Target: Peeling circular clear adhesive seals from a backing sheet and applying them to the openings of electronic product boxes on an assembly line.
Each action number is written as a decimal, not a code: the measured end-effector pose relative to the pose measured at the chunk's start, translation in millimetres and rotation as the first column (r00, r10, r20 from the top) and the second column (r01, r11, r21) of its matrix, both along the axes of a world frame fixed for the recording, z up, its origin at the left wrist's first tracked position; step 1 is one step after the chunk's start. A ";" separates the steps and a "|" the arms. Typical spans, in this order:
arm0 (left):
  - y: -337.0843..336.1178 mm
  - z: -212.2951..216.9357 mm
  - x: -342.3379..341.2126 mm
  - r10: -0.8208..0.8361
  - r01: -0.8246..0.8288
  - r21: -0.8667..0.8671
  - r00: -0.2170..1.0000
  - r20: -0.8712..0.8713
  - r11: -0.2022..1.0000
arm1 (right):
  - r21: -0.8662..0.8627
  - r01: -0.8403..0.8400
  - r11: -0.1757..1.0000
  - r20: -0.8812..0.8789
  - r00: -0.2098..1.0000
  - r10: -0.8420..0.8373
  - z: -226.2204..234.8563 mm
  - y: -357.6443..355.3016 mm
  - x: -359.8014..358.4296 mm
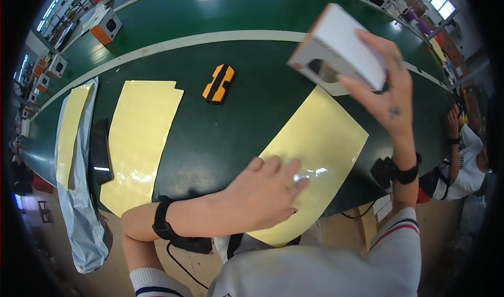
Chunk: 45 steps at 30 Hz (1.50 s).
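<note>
My right hand (386, 82) grips a white and orange cardboard box (344, 42) with a dark cut-out window, tilted above the far right of the green table. Below it lies a pale yellow glossy sheet (331, 134), whose near corner hangs over the table edge toward my lap. My left hand (268, 192) rests on this sheet with its fingers spread, holding nothing. An orange and black cutter-like tool (218, 84) lies on the table, ahead of my left hand.
At left lie a stack of yellow sheets (142, 139), a dark curved object (101, 150) and a silvery plastic bag (84, 229) topped with a yellow strip. A similar box (106, 26) stands beyond the white line on the green table (236, 124). Another person (462, 155) works at far right.
</note>
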State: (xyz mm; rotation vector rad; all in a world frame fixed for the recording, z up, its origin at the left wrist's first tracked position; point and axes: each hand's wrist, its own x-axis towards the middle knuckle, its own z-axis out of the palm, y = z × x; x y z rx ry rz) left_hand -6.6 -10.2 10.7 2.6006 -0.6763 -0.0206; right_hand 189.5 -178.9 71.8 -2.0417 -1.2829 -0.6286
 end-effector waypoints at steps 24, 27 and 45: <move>54.0 -21.0 41.8 0.580 -0.570 0.254 0.813 0.041 0.781 | -0.152 0.987 -0.059 0.569 0.038 -0.822 -76.4 -284.1 31.7; 55.9 -20.9 42.6 0.575 -0.566 0.239 0.817 0.034 0.789 | -0.124 0.898 0.423 0.471 0.428 -0.771 -77.5 -285.6 35.7; 34.8 -7.0 35.5 0.099 -0.646 -0.731 0.760 -0.642 0.219 | 0.067 0.055 0.996 -0.930 0.366 0.042 -68.0 -41.2 -83.7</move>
